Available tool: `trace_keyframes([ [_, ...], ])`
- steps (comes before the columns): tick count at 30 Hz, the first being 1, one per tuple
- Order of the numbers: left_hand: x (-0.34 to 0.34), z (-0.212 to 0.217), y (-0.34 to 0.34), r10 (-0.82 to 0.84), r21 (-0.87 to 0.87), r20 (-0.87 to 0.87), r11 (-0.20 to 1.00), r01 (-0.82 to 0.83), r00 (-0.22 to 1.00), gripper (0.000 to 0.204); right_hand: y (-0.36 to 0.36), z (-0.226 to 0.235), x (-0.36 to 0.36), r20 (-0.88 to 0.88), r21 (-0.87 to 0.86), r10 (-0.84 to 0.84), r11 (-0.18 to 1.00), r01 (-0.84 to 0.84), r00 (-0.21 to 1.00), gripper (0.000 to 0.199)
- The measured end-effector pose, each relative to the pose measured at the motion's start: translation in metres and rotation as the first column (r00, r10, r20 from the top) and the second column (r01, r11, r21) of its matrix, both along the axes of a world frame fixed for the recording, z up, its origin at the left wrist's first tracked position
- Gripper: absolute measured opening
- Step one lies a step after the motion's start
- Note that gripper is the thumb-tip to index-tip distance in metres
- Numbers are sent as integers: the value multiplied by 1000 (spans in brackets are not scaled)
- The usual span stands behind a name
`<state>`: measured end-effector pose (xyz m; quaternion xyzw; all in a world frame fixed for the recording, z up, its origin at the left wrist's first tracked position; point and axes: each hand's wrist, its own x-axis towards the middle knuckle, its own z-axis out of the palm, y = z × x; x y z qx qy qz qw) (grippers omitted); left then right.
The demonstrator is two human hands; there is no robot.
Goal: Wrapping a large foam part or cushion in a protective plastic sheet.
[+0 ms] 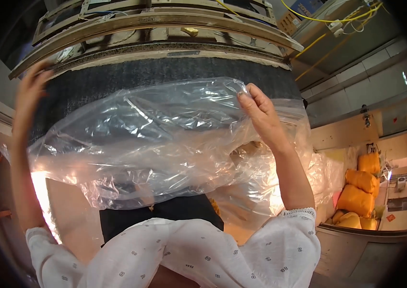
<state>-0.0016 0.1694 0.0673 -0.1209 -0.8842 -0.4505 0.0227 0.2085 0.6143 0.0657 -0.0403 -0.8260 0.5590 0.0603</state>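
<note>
A large clear plastic sheet (165, 139), wrinkled and shiny, spreads in front of me over a dark work surface (98, 86); I cannot tell whether it is a bag. My right hand (261, 108) pinches its far edge between thumb and fingers, lifting it a little. Out at the far left, my left hand (33, 89) is raised near the wooden frame, blurred by motion. Its fingers look apart, and nothing shows in them. The plastic's near edge hangs down towards the black cloth (162, 216) at my waist.
A slatted wooden frame (165, 18) runs along the far side, with a small yellow piece (190, 31) under it. Yellow cables (328, 20) hang at the upper right. Several orange bundles (359, 192) lie to the right.
</note>
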Motion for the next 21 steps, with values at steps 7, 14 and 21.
trace_keyframes([
  [7, 127, -10, 236, -584, -13, -275, 797, 604, 764, 31, -7, 5, 15, -325, 390, 162, 921, -24, 932, 16],
  [14, 59, -74, 161, -267, 93, -202, 953, 289, 943, 12, 181, -152, 233, 451, 858, -240, 381, -344, 859, 26],
  [21, -31, -81, -177, 116, -309, -187, 936, -171, 976, 35, 254, -198, 413, 741, 433, -671, 487, -758, -7, 38],
])
